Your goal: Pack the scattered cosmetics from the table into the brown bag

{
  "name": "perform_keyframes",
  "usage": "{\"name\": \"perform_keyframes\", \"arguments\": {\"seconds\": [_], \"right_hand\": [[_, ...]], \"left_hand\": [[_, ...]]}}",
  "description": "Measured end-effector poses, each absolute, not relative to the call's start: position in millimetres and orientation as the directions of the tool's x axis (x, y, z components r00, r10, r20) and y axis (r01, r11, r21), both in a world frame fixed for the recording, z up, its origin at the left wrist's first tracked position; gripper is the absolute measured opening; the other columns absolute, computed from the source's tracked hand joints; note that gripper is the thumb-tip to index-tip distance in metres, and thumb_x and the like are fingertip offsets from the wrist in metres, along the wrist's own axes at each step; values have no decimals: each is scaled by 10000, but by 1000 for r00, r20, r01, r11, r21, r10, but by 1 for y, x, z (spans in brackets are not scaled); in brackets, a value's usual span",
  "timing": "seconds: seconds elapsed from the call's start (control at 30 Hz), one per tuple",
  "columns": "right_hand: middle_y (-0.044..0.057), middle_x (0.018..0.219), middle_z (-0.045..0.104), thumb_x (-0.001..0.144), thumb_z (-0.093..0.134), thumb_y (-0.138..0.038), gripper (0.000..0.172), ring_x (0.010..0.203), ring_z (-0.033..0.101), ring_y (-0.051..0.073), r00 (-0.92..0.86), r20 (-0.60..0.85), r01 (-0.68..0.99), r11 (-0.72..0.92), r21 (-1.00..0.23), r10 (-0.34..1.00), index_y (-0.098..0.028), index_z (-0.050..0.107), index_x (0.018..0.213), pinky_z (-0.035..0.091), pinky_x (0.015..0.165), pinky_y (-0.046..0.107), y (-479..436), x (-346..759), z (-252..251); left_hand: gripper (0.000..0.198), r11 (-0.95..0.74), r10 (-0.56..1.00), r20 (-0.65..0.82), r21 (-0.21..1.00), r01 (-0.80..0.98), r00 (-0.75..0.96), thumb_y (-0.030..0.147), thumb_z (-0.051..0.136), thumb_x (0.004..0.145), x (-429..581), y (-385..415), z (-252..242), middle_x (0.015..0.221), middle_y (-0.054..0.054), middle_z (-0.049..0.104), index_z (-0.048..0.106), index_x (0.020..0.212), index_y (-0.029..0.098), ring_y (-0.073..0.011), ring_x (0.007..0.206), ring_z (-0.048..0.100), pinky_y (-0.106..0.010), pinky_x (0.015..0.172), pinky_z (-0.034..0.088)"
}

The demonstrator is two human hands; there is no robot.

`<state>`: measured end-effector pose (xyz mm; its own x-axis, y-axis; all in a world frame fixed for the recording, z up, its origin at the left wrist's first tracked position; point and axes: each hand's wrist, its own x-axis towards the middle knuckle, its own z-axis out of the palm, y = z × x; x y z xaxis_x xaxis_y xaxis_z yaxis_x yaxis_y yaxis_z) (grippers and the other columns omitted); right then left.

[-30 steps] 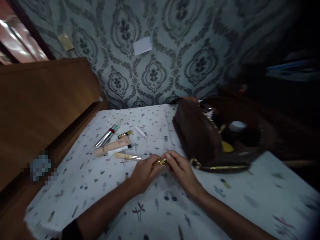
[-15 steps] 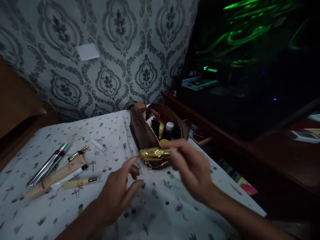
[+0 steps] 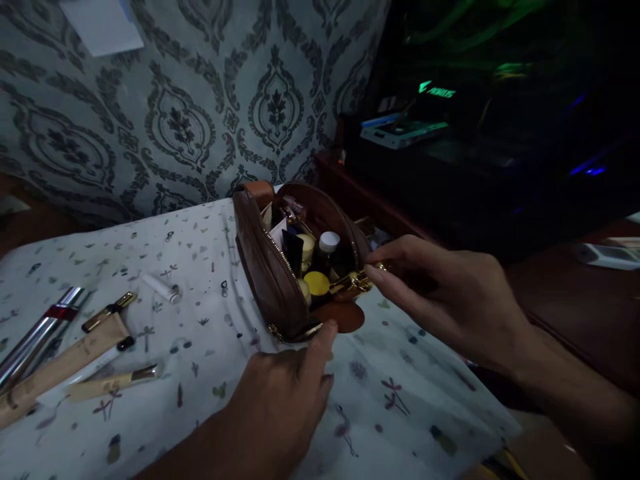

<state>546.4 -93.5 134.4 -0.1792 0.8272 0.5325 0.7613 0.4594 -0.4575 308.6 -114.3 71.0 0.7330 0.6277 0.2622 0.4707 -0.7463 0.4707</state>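
The brown leather bag point(image 3: 265, 267) stands unzipped on the table. Among its contents are a dark bottle with a white cap point(image 3: 329, 243), a yellow-lidded jar point(image 3: 317, 283) and a cream-coloured container point(image 3: 306, 250). My right hand point(image 3: 445, 293) is at the bag's right rim, finger and thumb pinched on a small gold-coloured piece point(image 3: 381, 267); its full shape is hidden. Shiny gold metal point(image 3: 357, 283) shows just left of those fingertips. My left hand point(image 3: 285, 393) has its index finger stretched out to the brown leather tab point(image 3: 345, 316) at the bag's front, other fingers partly curled.
On the patterned tablecloth point(image 3: 200, 360) at left lie a silver tube with a red band point(image 3: 43, 330), a beige squeeze tube point(image 3: 65, 360), a black-and-gold tube point(image 3: 109, 312), a clear tube with a silver cap point(image 3: 115, 383) and a white tube point(image 3: 161, 288). A dark red desk edge point(image 3: 345, 180) runs behind.
My right hand has moved right with the gold-coloured piece, to the bag's rim. My left hand has come right to the leather tab. The view has shifted to the right and closer.
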Motion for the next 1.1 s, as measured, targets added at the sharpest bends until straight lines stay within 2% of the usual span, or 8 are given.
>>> {"name": "perform_keyframes", "arguments": {"seconds": [0.17,0.3,0.53,0.63,0.73,0.9,1.1], "right_hand": [[-22,656,669,962,586,-440,204,499,570,113,-212,516,767,469,-439,830,-253,667,948,408,478,251,-88,547,135],[-18,676,674,981,560,-435,215,525,586,121,-269,500,752,504,-425,823,-247,664,980,426,506,253,-81,544,132],[12,882,708,1014,504,-352,202,708,650,131,-361,518,753,570,-328,776,-247,672,1052,467,618,254,-68,535,133],[8,890,687,1006,520,-330,196,692,624,112,-387,472,779,555,-292,792,-241,681,1073,430,597,235,-61,531,136],[14,876,680,990,552,-301,176,713,628,122,-393,440,798,537,-273,808,-219,702,1032,415,612,237,-55,527,140],[52,917,707,961,587,-240,158,777,655,157,-373,334,849,463,-253,866,-188,720,1030,403,645,257,-49,519,149],[65,966,721,970,570,-260,186,801,671,178,-358,214,902,396,-174,909,-196,711,1073,377,637,264,-45,513,156]], "left_hand": [[568,-781,597,330,446,437,731,223,367,1024,310,-114,64,726,11,712,177,1557,179,-153,528,652,-230,479,502],[589,-793,576,339,451,409,744,192,358,1023,310,-112,64,730,7,718,131,1566,167,-155,528,660,-232,477,515],[629,-799,571,343,444,407,746,208,379,1019,308,-112,54,723,-15,719,122,1591,162,-154,499,642,-224,455,521],[669,-791,567,321,468,393,759,194,392,1001,306,-113,46,759,-25,733,95,1600,170,-164,524,661,-238,479,546],[712,-746,600,236,510,429,764,228,442,973,306,-116,34,811,-45,743,118,1606,192,-183,591,688,-271,539,586],[739,-715,631,178,511,478,755,204,465,942,307,-120,20,867,-46,746,133,1602,201,-188,672,712,-314,632,621],[732,-715,636,155,486,502,756,211,472,922,308,-119,12,843,-53,739,181,1593,183,-194,652,711,-320,618,629]]}}
